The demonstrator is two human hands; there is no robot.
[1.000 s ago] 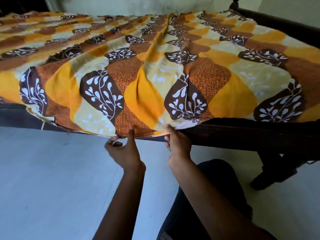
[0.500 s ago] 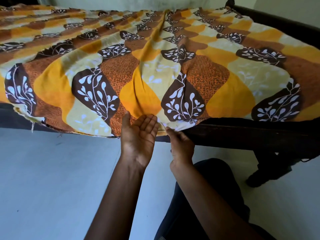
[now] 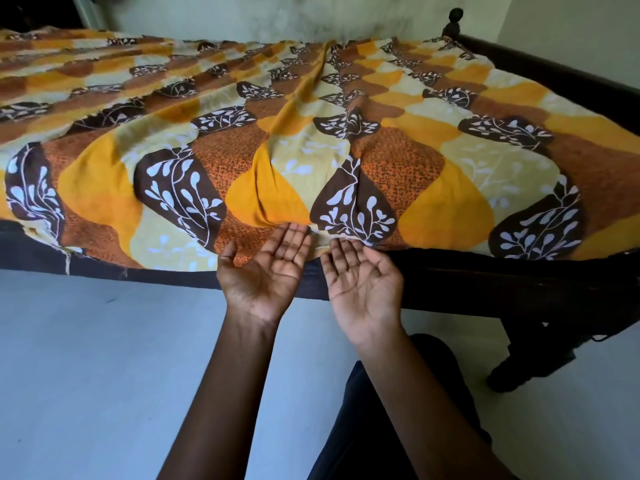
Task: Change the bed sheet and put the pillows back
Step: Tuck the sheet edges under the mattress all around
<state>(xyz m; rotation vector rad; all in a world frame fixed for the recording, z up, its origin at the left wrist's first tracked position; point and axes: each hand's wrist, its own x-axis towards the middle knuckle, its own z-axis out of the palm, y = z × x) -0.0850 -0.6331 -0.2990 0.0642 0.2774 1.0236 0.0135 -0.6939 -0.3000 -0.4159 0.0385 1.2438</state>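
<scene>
The bed sheet [image 3: 433, 188] is printed in wavy, scale-like patches of mustard yellow, pale yellow and rust orange. The rust patches are speckled with dark dots, and dark brown teardrop shapes are filled with white leafy sprigs. The bed frame [image 3: 485, 282] is seen as near-black brown. The floor [image 3: 86, 358] is coloured pale grey, the wall [image 3: 242, 15] pale green, the trouser leg [image 3: 367, 427] dark.

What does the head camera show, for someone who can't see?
The left hand and right hand, open with palms up, rest at the near edge of an orange, yellow and brown leaf-print bed sheet spread over a dark bed frame.
</scene>
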